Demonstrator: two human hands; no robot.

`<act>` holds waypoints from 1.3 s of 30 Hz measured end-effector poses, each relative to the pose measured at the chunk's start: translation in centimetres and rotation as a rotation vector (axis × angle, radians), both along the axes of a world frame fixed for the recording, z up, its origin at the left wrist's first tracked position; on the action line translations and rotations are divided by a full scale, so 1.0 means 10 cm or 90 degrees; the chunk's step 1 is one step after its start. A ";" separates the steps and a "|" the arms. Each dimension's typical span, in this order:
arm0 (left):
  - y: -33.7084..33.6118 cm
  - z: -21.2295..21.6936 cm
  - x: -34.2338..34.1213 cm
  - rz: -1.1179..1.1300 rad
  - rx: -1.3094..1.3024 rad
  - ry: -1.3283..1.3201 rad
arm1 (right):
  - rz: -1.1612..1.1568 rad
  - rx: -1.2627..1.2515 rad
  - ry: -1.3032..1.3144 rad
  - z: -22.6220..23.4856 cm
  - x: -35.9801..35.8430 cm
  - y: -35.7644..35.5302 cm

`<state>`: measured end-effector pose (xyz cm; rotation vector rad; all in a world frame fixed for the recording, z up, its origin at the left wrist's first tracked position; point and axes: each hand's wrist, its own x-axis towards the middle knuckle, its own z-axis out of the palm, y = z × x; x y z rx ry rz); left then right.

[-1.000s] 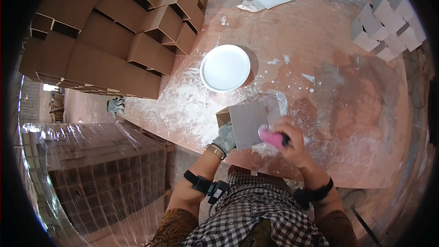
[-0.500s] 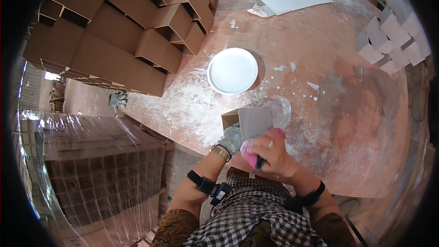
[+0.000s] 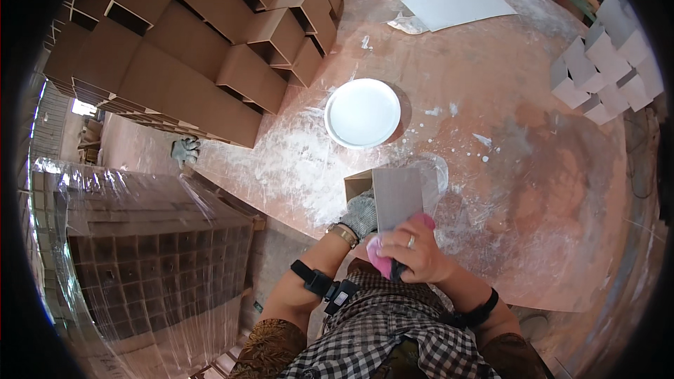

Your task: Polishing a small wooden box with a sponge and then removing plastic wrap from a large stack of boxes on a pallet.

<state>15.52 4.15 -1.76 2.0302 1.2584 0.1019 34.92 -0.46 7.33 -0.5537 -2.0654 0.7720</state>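
Your left hand (image 3: 361, 214), in a grey work glove, is closed around the left side of a small open cardboard box (image 3: 388, 195) whose broad face is coated grey; it stands at the near edge of the reddish, powder-streaked tabletop (image 3: 533, 168), just in front of you. Your right hand (image 3: 414, 253), bare and wearing a ring, is curled shut around a pink sponge (image 3: 382, 261) with a dark handle part, pressed to the lower edge of the box's grey face.

Just beyond the box sits a round white bowl (image 3: 363, 113) of white liquid. To its left, a big stack of plain brown boxes (image 3: 196, 49) with open mouths runs to the far left rim. At the far right lies a cluster of grey-coated boxes (image 3: 604, 63), well apart from your hands. A flat white sheet (image 3: 456, 3) lies at the far end of the tabletop. Lower left, a pallet of brown boxes wrapped in clear film (image 3: 140, 253) stands on the floor, and a spare grey glove (image 3: 184, 149) lies beyond it.

Compared with a second ago, your right hand has pulled the sponge down from the right side of the grey face to its bottom edge, closer to your body. The box is tilted a bit more upright, and your left-hand grip on it is unchanged.
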 end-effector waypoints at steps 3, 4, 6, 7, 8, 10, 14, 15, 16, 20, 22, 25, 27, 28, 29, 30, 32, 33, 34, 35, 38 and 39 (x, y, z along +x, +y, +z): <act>0.06 0.25 0.10 -0.034 -0.031 0.119 | -0.011 -0.090 0.086 -0.08 0.13 -0.13; 0.07 0.34 0.15 -0.043 -0.034 0.140 | -0.033 -0.116 0.131 -0.11 0.19 -0.15; 0.07 0.38 0.20 -0.018 -0.029 0.145 | -0.154 -0.219 0.200 -0.13 0.36 -0.20; 0.05 0.35 0.21 0.015 -0.021 0.128 | -0.225 -0.282 0.249 -0.17 0.43 -0.24; 0.04 0.33 0.21 0.048 -0.013 0.110 | -0.295 -0.344 0.298 -0.21 0.48 -0.29; 0.06 0.36 0.22 0.043 -0.027 0.114 | -0.371 -0.527 0.458 -0.24 0.55 -0.39; 0.10 0.26 0.04 -0.076 0.001 0.165 | -0.381 -0.638 0.574 -0.37 0.72 -0.55; 0.09 0.20 -0.06 -0.103 0.001 0.171 | -0.375 -0.640 0.576 -0.38 0.73 -0.58; 0.11 0.19 -0.15 -0.121 -0.005 0.162 | -0.369 -0.640 0.580 -0.39 0.74 -0.61; 0.05 0.21 -0.40 -0.150 -0.076 0.074 | -0.394 -0.642 0.536 -0.38 0.80 -0.62; 0.00 0.24 -0.45 -0.146 -0.108 0.033 | -0.392 -0.633 0.558 -0.35 0.76 -0.57; -0.06 0.26 -0.48 -0.114 -0.132 -0.023 | -0.364 -0.712 0.567 -0.25 0.64 -0.44; -0.09 0.19 -0.43 -0.070 -0.125 -0.061 | -0.331 -0.802 0.586 -0.22 0.55 -0.32; -0.15 0.14 -0.37 -0.021 -0.088 -0.086 | -0.308 -0.847 0.606 -0.25 0.50 -0.23; -0.22 0.11 -0.31 0.030 -0.045 -0.109 | -0.284 -0.892 0.627 -0.28 0.47 -0.15; -0.29 0.08 -0.22 0.082 -0.007 -0.135 | -0.284 -0.918 0.618 -0.29 0.44 -0.09; -0.34 0.28 -0.04 0.065 0.115 0.014 | -0.285 -0.972 0.601 -0.33 0.41 -0.02; -0.35 0.28 -0.03 0.022 0.128 0.040 | -0.294 -0.947 0.576 -0.37 0.39 0.00; -0.36 0.24 -0.05 0.029 0.130 0.016 | -0.322 -0.868 0.481 -0.37 0.38 -0.02; -0.35 0.17 -0.08 0.034 0.131 -0.008 | -0.345 -0.787 0.387 -0.37 0.37 -0.04; -0.35 0.20 -0.12 0.048 0.103 -0.013 | -0.276 -0.492 0.026 -0.12 0.27 -0.20; -0.34 0.25 -0.11 0.048 0.091 -0.007 | -0.232 -0.378 -0.101 -0.02 0.22 -0.23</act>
